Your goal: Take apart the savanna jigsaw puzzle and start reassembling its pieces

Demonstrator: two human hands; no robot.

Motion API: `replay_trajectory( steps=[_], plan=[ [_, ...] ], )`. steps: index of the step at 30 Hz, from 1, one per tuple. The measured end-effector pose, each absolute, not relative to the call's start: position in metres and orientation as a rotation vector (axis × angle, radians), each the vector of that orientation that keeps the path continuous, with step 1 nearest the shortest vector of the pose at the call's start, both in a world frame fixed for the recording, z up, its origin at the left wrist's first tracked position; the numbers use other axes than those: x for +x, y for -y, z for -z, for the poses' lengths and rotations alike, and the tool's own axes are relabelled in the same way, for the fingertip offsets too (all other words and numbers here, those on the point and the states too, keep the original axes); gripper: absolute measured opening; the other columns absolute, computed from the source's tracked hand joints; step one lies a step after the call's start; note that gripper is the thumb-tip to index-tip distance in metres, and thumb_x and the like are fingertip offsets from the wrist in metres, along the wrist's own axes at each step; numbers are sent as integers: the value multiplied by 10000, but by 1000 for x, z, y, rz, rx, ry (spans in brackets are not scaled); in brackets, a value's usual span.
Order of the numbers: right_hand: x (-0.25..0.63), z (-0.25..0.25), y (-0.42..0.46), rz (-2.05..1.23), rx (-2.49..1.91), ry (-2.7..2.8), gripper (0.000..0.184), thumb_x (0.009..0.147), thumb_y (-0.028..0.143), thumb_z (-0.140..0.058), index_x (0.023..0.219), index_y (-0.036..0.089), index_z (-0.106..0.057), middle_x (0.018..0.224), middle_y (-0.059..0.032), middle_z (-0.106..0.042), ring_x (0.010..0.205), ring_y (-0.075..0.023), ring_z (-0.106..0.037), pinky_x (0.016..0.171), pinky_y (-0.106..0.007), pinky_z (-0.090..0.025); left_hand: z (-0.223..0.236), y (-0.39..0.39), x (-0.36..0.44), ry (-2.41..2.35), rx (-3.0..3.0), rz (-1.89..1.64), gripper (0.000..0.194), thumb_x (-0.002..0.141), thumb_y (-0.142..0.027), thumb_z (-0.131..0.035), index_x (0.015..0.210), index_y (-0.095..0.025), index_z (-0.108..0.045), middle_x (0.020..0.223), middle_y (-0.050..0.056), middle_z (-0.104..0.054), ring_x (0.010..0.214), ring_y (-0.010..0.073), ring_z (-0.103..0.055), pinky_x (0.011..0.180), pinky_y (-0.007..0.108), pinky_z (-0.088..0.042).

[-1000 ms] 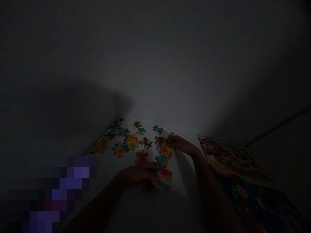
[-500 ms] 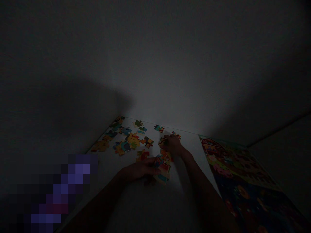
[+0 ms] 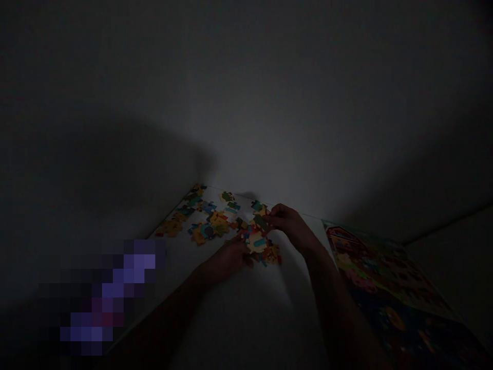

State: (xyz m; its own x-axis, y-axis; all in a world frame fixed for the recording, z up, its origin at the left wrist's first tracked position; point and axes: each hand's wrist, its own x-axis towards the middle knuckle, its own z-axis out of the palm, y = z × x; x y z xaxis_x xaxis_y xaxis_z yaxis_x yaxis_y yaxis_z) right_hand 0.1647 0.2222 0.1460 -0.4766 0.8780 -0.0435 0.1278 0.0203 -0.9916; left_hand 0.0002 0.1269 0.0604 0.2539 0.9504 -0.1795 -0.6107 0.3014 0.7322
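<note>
In the dim head view, my left hand [image 3: 230, 255] is closed on a cream, red and teal puzzle piece [image 3: 257, 242], raised off the white table. My right hand [image 3: 288, 225] pinches a dark green puzzle piece [image 3: 261, 221] at the upper edge of the cream one. The two pieces touch or overlap; I cannot tell if they are joined. Beneath and to the right of my left hand lie orange puzzle pieces [image 3: 272, 253], partly covered.
Several loose puzzle pieces [image 3: 210, 228] lie spread over the left and far part of the white table [image 3: 239, 313]. A colourful picture sheet [image 3: 389, 277] with a red barn lies on the right. Walls rise behind the table. A pixelated patch hides the lower left.
My left hand has lifted the cream piece away from the orange ones. My right hand has come up and right, now with a green piece. The view has shifted slightly.
</note>
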Motion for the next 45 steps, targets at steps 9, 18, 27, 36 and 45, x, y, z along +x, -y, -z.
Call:
replay_trajectory(
  steps=[9, 18, 27, 36, 45],
  plan=[
    [135, -130, -203, -699, -1096, 2077, 223, 757, 364, -654, 658, 215, -522, 785, -11, -576, 746, -164, -526, 700, -294, -418, -72, -129, -6, -625, 489, -1268, 310, 681, -274, -766, 934, -187, -608, 915, 26, -652, 780, 135, -624, 690, 250, -461],
    [142, -91, -230, -687, -1217, 2056, 304, 898, 461, -493, 871, 186, -619, 882, -57, -662, 799, -189, -598, 749, -317, -473, -58, -123, 3, -586, 713, -982, 328, 630, -311, -849, 840, -143, -661, 710, 16, -652, 591, 118, -586, 545, 239, -410],
    [115, -62, -216, -404, -1446, 2616, 574, 863, 313, -591, 1405, 155, -486, 1326, -179, -583, 1202, -329, -543, 977, -456, -418, -73, -111, -3, -574, 935, -598, 393, 681, -479, -805, 866, -148, -703, 713, 0, -636, 575, 89, -499, 554, 239, -357],
    [150, -83, -240, -965, -1435, 2271, 174, 774, 302, -613, 859, 170, -686, 767, -42, -674, 732, -184, -617, 669, -289, -446, -54, -124, 7, -710, 778, -910, 326, 655, -422, -781, 760, -147, -641, 680, -6, -591, 553, 89, -480, 524, 238, -339],
    [174, -135, -234, -1427, -1180, 1575, 453, 689, 393, -694, 1071, 200, -547, 613, 58, -560, 545, -122, -500, 517, -252, -347, -60, -133, -2, -717, 521, -1242, 227, 603, -248, -728, 787, -164, -625, 787, 15, -623, 688, 137, -589, 632, 266, -448]
  ],
)
